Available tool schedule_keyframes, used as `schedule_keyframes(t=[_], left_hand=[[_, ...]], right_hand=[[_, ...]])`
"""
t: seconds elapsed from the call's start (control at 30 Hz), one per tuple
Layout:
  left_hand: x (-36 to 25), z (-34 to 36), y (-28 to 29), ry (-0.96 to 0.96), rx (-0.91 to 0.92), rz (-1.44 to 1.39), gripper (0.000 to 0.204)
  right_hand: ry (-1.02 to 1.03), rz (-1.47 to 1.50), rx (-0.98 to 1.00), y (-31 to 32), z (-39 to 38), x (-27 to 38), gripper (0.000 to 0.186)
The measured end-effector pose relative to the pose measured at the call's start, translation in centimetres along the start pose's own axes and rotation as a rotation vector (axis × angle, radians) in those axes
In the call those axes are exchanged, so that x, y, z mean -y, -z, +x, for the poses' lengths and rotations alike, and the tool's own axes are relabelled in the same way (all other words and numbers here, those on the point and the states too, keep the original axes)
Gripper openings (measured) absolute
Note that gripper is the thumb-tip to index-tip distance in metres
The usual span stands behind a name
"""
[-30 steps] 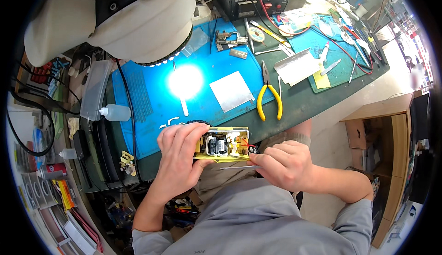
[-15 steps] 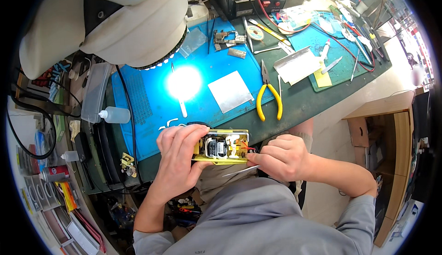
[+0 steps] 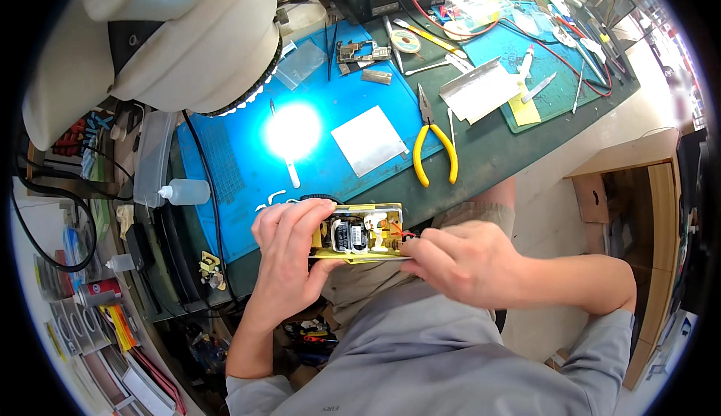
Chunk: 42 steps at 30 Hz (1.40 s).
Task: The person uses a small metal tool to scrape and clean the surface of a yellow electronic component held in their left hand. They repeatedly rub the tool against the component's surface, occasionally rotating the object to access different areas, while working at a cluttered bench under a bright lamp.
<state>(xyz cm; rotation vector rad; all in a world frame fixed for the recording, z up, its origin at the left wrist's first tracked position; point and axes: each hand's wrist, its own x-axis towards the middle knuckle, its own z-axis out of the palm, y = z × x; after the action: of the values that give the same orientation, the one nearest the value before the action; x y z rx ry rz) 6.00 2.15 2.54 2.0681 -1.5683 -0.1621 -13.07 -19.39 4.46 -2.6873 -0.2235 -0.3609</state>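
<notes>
My left hand (image 3: 289, 243) is closed round a small yellow-wrapped circuit board assembly (image 3: 350, 236), held at the near edge of the bench. Its open face shows a black component, white blobs and red wires at the right end. My right hand (image 3: 466, 260) is closed at that right end, its fingers gripping a thin metal blade-like tool (image 3: 379, 259). The tool lies along the assembly's near edge, pointing left. I cannot tell whether its tip has gone into the yellow wrap. The fingertips hide the tool's rear part.
Beyond my hands a blue mat (image 3: 255, 172) bears a square metal plate (image 3: 368, 141) and yellow-handled pliers (image 3: 435, 138). A large white lamp (image 3: 188, 48) overhangs the far left. A small squeeze bottle (image 3: 185, 191) stands left, beside a black cable (image 3: 212, 213).
The tool in my right hand has moved up and left from below the assembly to its near edge. My left hand still holds the assembly.
</notes>
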Motion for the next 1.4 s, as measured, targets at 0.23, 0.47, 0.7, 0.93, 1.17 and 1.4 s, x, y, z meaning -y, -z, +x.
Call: schedule_keyframes(t=[0.23,0.47,0.7,0.93,1.17,1.4], left_hand=[[-0.1,0.0,0.2,0.001,-0.008,0.027,0.069],[-0.1,0.0,0.1,0.007,0.004,0.017,0.068],[0.1,-0.3,0.0,0.013,0.008,0.017,0.067],[0.0,0.0,0.0,0.011,0.011,0.019,0.067],[0.0,0.0,0.1,0.006,0.014,0.028,0.067],[-0.1,0.1,0.1,0.009,0.020,0.040,0.068]], right_hand=[[-0.265,0.111,0.050,1.8,1.6,2.5,0.018],[-0.438,0.257,0.073,0.8,1.4,0.7,0.022],[-0.435,0.297,0.109,0.6,1.3,1.0,0.023],[-0.292,0.209,-0.103,-1.2,0.2,0.4,0.021],[-0.250,0.235,-0.171,-2.0,-0.1,0.0,0.022],[-0.209,0.255,-0.175,-2.5,-0.5,-0.7,0.022]])
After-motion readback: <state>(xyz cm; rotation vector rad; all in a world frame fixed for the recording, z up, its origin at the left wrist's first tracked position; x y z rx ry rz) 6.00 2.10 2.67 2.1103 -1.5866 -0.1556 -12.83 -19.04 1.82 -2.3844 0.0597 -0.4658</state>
